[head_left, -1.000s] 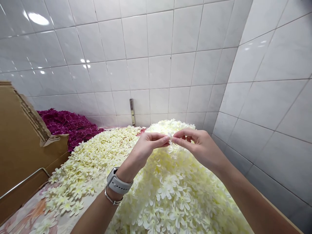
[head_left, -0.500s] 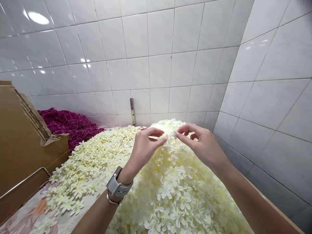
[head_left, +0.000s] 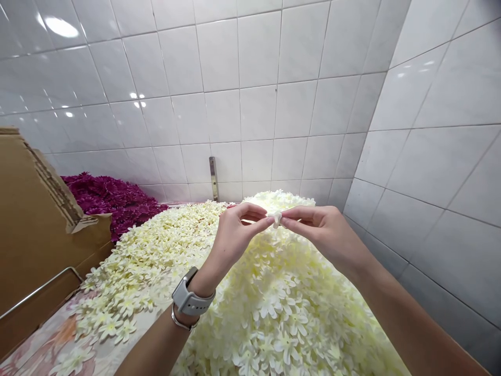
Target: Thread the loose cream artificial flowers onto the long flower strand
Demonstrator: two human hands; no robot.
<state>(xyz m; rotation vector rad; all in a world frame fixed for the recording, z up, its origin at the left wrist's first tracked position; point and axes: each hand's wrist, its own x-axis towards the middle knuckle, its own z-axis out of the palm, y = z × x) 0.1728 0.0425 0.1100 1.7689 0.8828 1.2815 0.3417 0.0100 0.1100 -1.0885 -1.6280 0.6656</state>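
Between my two hands a small white flower is pinched, held above the large heap of pale yellow-white flowers. My left hand, with a watch on its wrist, grips the flower's left side between thumb and forefinger. From the other side my right hand pinches it with thumb and fingertips. The fingertips of both hands almost meet at the flower, which is partly covered by them. Loose flowers of the same kind spread out left of the heap.
A pile of purple flowers lies at the back left, behind a cardboard box. A metal rod runs along the box. White tiled walls stand behind and to the right, with a metal strip against the back one.
My hands have come together. The right hand's fingers have closed up and straightened, and the left fingertips have moved right, so both now pinch the white flower.
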